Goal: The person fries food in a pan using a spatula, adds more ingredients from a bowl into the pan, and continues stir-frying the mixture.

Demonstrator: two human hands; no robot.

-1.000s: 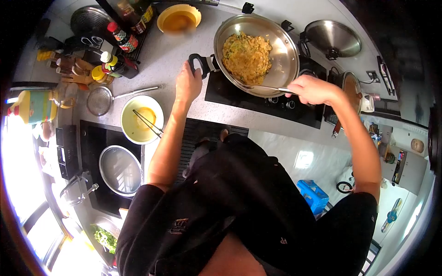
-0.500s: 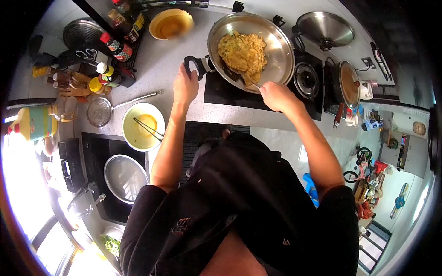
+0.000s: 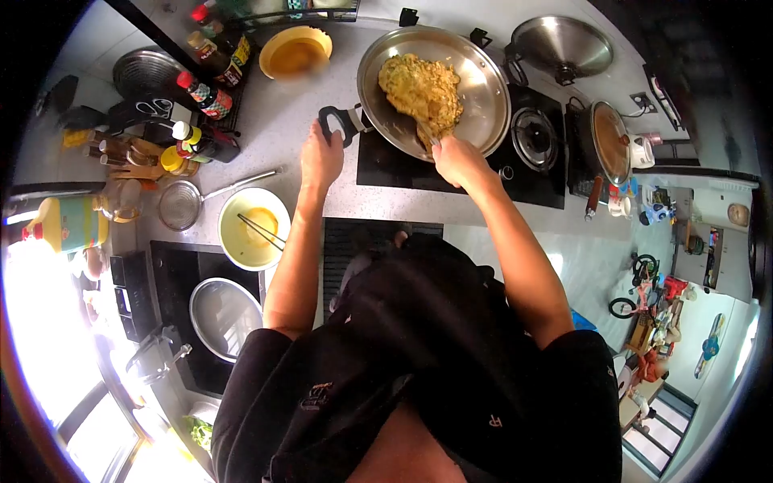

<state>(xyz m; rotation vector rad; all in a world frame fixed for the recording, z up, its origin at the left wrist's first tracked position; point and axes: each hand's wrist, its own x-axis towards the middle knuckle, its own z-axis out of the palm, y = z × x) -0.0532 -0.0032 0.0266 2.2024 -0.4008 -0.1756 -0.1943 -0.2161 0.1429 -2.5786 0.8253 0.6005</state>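
My left hand [image 3: 322,163] is closed around the black handle [image 3: 348,125] of a steel wok [image 3: 488,90] on the stove. In the wok lies a thick mass of yellow, browned egg [image 3: 419,84]. My right hand [image 3: 462,164] grips a spatula [image 3: 425,135] at the wok's near rim, its blade at the lower edge of the egg. My fingers hide most of the spatula's handle.
Left of the wok are a bowl of brown liquid [image 3: 298,56], sauce bottles [image 3: 205,97], a strainer [image 3: 179,204] and a pale bowl [image 3: 233,211] with chopsticks. A lidded pan [image 3: 609,141] stands right of the burner [image 3: 535,138]. The sink [image 3: 173,278] holds a metal basin [image 3: 225,314].
My right hand has moved left along the wok's near rim with the spatula. The egg has shifted slightly left and changed shape. My left hand keeps its hold on the handle.
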